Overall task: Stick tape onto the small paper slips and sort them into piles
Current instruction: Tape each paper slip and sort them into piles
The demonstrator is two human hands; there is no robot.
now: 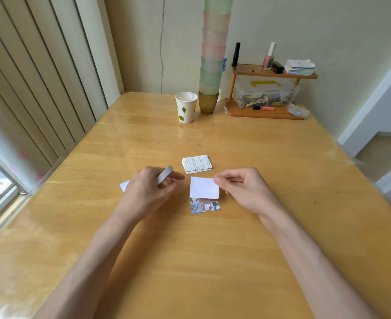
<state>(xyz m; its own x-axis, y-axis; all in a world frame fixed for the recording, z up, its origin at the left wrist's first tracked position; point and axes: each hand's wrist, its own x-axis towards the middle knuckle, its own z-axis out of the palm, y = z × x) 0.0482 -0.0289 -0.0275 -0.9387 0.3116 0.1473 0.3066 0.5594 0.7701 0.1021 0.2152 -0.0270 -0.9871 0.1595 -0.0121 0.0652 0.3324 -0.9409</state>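
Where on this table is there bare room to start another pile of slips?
Bare wood lies between the printed pile and the paper cup, right of the right hand out to the table edge, and left of the left hand. It is crowded between the hands, around the white slip and cartoon pile, and at the far wooden rack.

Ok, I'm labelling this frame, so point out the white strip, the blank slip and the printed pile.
white strip (pixel 165 174): head view, on its end past the fingers.
blank slip (pixel 203 187): head view, middle of its white face.
printed pile (pixel 196 164): head view, centre of the top slip.
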